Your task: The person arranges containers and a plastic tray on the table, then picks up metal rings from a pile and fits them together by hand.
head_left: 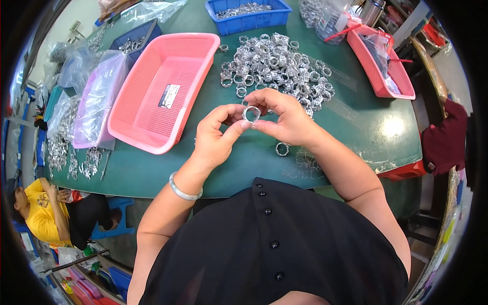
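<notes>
Metal ring (251, 113), small and silvery, is pinched between the fingertips of both hands above the green table (356, 127), near the middle of the view and just in front of the big heap of similar rings.

Going from the left: a person in a yellow shirt (40, 213) sits low beside the table edge. Above them, clear plastic bags (96, 101) of metal parts lie along the table's left side, with loose shiny pieces (66, 152) spread below them. Next comes a large pink basket (162, 86), holding only a small dark card (169, 95); it stands just beside the left hand (216, 137), which wears a pale bangle (184, 190) on the wrist and closes thumb and forefinger on the ring. The right hand (284, 119) grips the ring's other side with fingers curled tight around it.

Behind the hands lies the pile of rings (277, 66), and one single ring (282, 149) rests on the table close under the right wrist. A blue crate (249, 15) of rings sits at the far edge. To the right stands a second pink basket (384, 63) with plastic inside.
</notes>
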Demonstrator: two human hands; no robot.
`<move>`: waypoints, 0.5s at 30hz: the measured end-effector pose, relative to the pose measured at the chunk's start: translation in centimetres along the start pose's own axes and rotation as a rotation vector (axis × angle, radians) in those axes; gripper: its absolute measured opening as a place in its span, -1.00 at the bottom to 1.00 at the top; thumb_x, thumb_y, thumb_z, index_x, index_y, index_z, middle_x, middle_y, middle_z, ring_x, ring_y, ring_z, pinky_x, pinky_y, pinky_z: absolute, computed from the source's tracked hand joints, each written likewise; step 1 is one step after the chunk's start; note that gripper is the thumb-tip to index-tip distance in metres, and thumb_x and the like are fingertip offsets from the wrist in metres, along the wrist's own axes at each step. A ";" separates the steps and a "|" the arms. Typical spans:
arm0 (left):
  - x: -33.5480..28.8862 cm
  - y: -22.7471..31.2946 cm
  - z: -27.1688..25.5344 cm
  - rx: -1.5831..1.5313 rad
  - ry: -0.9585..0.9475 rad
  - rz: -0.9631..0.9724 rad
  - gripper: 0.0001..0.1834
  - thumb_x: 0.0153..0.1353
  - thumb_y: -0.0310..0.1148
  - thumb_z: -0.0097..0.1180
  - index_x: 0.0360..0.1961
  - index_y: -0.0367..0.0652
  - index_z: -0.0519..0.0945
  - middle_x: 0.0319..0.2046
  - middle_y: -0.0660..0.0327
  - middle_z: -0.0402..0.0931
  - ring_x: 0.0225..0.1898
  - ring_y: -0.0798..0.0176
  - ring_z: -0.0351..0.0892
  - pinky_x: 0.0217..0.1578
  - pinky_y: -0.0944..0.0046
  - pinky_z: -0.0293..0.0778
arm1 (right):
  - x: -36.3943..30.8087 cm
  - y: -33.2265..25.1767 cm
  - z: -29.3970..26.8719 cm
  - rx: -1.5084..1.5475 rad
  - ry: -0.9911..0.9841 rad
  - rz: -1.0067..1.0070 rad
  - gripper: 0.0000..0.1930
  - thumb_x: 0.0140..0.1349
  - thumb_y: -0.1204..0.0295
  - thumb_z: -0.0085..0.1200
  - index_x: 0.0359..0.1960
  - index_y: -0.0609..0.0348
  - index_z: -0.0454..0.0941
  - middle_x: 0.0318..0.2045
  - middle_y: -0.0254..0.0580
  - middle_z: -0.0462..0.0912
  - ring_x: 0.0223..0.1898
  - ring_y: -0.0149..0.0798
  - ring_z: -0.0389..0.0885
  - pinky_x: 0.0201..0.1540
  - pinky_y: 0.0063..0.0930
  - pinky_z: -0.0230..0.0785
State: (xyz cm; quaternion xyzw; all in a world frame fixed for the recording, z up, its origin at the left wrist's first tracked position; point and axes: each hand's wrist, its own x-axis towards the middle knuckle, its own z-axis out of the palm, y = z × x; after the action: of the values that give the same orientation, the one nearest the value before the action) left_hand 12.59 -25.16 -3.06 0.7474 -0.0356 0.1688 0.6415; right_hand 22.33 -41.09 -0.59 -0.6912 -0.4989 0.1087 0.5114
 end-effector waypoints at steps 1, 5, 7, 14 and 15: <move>0.0 -0.1 0.0 -0.084 -0.007 -0.036 -0.76 0.07 -0.50 0.12 -0.20 -0.29 0.49 -0.36 0.26 0.49 -0.34 0.44 0.44 -0.28 0.43 0.39 | -0.1 0.3 0.3 0.122 0.033 0.024 -0.60 -0.08 0.61 0.16 -0.13 0.29 0.41 -0.27 -0.26 0.47 -0.29 -0.41 0.46 -0.20 -0.53 0.35; 0.0 0.1 0.2 -0.286 -0.024 -0.145 -0.77 0.15 -0.50 0.05 -0.16 -0.32 0.46 -0.30 0.26 0.50 -0.28 0.47 0.45 -0.23 0.46 0.38 | -0.3 1.0 0.9 0.310 0.162 -0.014 -0.62 -0.10 0.60 0.19 -0.17 0.28 0.43 -0.36 -0.25 0.49 -0.37 -0.42 0.48 -0.29 -0.55 0.37; -0.1 0.1 0.0 -0.327 -0.039 -0.176 -0.77 0.16 -0.49 0.03 -0.15 -0.31 0.45 -0.27 0.26 0.49 -0.24 0.46 0.44 -0.18 0.44 0.37 | -0.3 1.0 0.7 0.242 0.138 -0.022 -0.62 -0.10 0.60 0.19 -0.17 0.27 0.44 -0.36 -0.25 0.49 -0.38 -0.42 0.47 -0.28 -0.55 0.37; -0.3 0.2 0.1 -0.421 -0.036 -0.218 -0.76 0.18 -0.44 0.01 -0.13 -0.29 0.46 -0.26 0.27 0.50 -0.25 0.45 0.44 -0.17 0.42 0.36 | -0.2 0.8 0.5 0.111 0.123 -0.068 -0.66 -0.10 0.56 0.21 -0.21 0.24 0.47 -0.36 -0.26 0.50 -0.40 -0.42 0.47 -0.30 -0.56 0.36; -0.3 0.3 0.2 -0.421 -0.036 -0.217 -0.76 0.18 -0.44 0.01 -0.13 -0.29 0.46 -0.26 0.27 0.50 -0.25 0.45 0.44 -0.17 0.42 0.36 | -0.3 0.9 0.6 0.110 0.123 -0.069 -0.66 -0.10 0.56 0.21 -0.21 0.24 0.47 -0.36 -0.26 0.50 -0.40 -0.42 0.47 -0.30 -0.56 0.36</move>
State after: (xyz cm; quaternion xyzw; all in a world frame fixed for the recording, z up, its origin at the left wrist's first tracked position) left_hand 12.25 -25.47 -2.87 0.5995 -0.0011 0.0743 0.7969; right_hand 22.36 -40.94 -1.68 -0.6497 -0.4833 0.0758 0.5819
